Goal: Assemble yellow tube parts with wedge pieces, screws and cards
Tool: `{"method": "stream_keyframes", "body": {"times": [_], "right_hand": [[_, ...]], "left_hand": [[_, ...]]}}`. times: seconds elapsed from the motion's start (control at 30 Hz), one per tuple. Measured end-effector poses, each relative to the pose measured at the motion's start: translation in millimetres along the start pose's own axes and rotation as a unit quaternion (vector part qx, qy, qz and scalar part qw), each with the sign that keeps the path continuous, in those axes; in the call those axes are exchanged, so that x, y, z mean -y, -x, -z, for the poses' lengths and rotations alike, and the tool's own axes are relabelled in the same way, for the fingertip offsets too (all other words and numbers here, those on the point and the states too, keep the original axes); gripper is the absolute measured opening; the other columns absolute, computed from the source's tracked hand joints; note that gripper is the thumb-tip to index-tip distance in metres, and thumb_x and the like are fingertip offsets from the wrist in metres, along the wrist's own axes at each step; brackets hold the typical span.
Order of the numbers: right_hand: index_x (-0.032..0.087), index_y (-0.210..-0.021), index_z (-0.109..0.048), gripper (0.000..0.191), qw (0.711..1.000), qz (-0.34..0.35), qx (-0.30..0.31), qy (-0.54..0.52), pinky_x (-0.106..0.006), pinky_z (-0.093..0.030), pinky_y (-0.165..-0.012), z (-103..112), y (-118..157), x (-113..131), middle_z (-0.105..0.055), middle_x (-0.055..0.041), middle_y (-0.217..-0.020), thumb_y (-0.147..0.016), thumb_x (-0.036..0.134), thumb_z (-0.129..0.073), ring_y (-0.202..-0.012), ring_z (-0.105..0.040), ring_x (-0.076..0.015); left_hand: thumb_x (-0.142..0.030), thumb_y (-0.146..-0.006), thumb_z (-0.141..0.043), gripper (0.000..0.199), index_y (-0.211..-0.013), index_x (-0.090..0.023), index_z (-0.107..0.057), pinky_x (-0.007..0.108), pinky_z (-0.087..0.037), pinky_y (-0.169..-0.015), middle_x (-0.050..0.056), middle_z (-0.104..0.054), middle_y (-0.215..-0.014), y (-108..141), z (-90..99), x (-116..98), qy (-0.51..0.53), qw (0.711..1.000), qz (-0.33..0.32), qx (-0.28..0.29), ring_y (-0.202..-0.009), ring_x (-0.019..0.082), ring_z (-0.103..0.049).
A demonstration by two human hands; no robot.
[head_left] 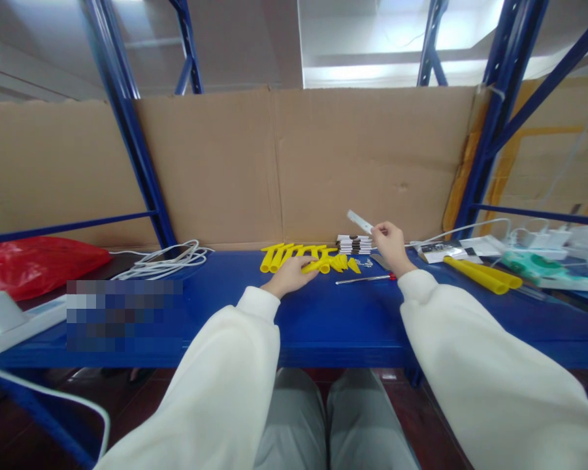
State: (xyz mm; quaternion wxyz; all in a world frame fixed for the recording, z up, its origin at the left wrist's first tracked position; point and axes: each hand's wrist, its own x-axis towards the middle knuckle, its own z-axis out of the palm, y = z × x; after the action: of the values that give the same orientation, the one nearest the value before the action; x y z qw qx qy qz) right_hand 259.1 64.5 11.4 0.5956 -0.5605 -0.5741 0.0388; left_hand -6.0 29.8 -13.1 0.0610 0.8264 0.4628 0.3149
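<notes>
A row of yellow tube-shaped parts [276,259] lies on the blue table, with small yellow wedge pieces [353,265] at its right end. My left hand [291,275] is closed on a yellow part at the front of the row. Raised above the table, my right hand [389,242] pinches a thin whitish strip [359,221] that points up and to the left. Behind the wedges is a stack of white and dark pieces [354,245]. A screwdriver [365,280] with a red end lies below my right hand.
The blue table [343,320] backs onto a cardboard panel [353,163]. White cable [169,261] and a red plastic bag [44,261] are at left. Two long yellow tubes [483,275], a green-and-white package [543,267] and white adapters [549,239] are at right. Blue posts flank the panel.
</notes>
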Motion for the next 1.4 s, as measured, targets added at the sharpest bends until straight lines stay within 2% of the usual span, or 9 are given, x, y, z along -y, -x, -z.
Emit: {"method": "stream_keyframes", "body": {"times": [0.1,0.17,0.3,0.4,0.63,0.83,0.93,1.17,1.4], "right_hand": [[0.021,-0.069,-0.055,0.011,0.998,-0.012,0.024,-0.056,-0.031,-0.047,-0.072,-16.3,11.2,7.9,-0.064,-0.0040,-0.074,-0.075,0.030,-0.051,-0.079,-0.060,-0.0211],[0.023,-0.066,-0.052,0.014,0.993,-0.002,0.067,-0.094,-0.031,-0.047,-0.070,-23.3,21.3,9.6,-0.060,-0.0014,-0.068,-0.074,0.035,-0.054,-0.075,-0.059,-0.0198],[0.024,-0.067,-0.051,0.026,0.975,0.017,0.153,-0.161,-0.028,-0.046,-0.063,-25.4,37.3,10.4,-0.054,0.0030,-0.060,-0.071,0.046,-0.061,-0.063,-0.056,-0.0160],[0.023,-0.065,-0.052,0.030,0.961,0.015,0.206,-0.183,-0.027,-0.044,-0.059,-22.7,43.0,12.0,-0.053,0.0043,-0.057,-0.066,0.049,-0.066,-0.057,-0.053,-0.0137],[0.020,-0.062,-0.060,0.016,0.942,-0.036,0.274,-0.192,-0.025,-0.044,-0.058,-18.3,49.4,18.0,-0.058,0.0028,-0.058,-0.063,0.034,-0.067,-0.056,-0.053,-0.0118],[0.019,-0.060,-0.064,0.009,0.908,-0.080,0.364,-0.189,-0.023,-0.042,-0.055,-15.8,57.9,24.4,-0.058,0.0025,-0.053,-0.063,0.027,-0.066,-0.055,-0.053,-0.0111],[0.019,-0.060,-0.065,0.007,0.898,-0.100,0.378,-0.201,-0.023,-0.042,-0.054,-15.6,59.0,25.9,-0.059,0.0022,-0.054,-0.062,0.026,-0.067,-0.055,-0.053,-0.0108],[0.018,-0.060,-0.066,0.006,0.895,-0.130,0.338,-0.260,-0.022,-0.042,-0.054,-13.0,56.1,25.6,-0.063,0.0006,-0.060,-0.062,0.022,-0.070,-0.056,-0.054,-0.0105],[0.016,-0.058,-0.068,0.008,0.878,-0.144,0.394,-0.229,-0.021,-0.038,-0.049,-18.8,57.5,19.7,-0.060,0.0013,-0.051,-0.060,0.023,-0.073,-0.051,-0.051,-0.0092]], "left_hand": [[-0.038,-0.087,-0.063,0.039,-0.121,-0.020,-0.070,0.038,-0.047,-0.104,0.006,-0.070,-0.125,-0.5,-0.2,2.7,-0.004,1.000,-0.004,0.002,-0.119,0.025,-0.063],[-0.039,-0.088,-0.062,0.039,-0.122,-0.020,-0.070,0.038,-0.047,-0.104,0.007,-0.070,-0.126,-0.6,-0.6,4.1,-0.006,1.000,-0.001,0.007,-0.118,0.025,-0.063],[-0.039,-0.088,-0.062,0.039,-0.122,-0.024,-0.070,0.039,-0.047,-0.105,0.005,-0.069,-0.127,-1.1,-2.4,6.8,-0.011,1.000,-0.001,0.005,-0.118,0.025,-0.063],[-0.038,-0.087,-0.063,0.039,-0.123,-0.025,-0.070,0.038,-0.046,-0.104,0.005,-0.070,-0.125,-1.5,-2.8,7.3,-0.012,1.000,-0.002,-0.005,-0.117,0.025,-0.064],[-0.035,-0.088,-0.063,0.037,-0.122,-0.021,-0.070,0.040,-0.043,-0.109,0.006,-0.069,-0.128,-0.9,-0.7,2.5,-0.019,0.999,0.015,-0.021,-0.122,0.026,-0.061],[-0.033,-0.086,-0.064,0.036,-0.121,-0.024,-0.071,0.038,-0.044,-0.108,0.004,-0.070,-0.126,-1.0,0.0,3.4,-0.038,0.999,0.014,-0.026,-0.120,0.024,-0.063],[-0.034,-0.086,-0.065,0.038,-0.122,-0.022,-0.070,0.039,-0.044,-0.107,0.006,-0.069,-0.127,-1.0,0.7,3.7,-0.036,0.999,0.019,-0.015,-0.120,0.026,-0.062],[-0.036,-0.084,-0.068,0.037,-0.120,-0.024,-0.071,0.038,-0.046,-0.106,0.006,-0.070,-0.126,-2.4,-3.4,10.8,-0.045,0.999,0.011,-0.004,-0.119,0.026,-0.062],[-0.034,-0.085,-0.068,0.042,-0.125,-0.021,-0.068,0.039,-0.044,-0.108,0.008,-0.067,-0.130,-1.0,-6.4,8.2,-0.077,0.997,0.009,0.014,-0.121,0.026,-0.061]]}}
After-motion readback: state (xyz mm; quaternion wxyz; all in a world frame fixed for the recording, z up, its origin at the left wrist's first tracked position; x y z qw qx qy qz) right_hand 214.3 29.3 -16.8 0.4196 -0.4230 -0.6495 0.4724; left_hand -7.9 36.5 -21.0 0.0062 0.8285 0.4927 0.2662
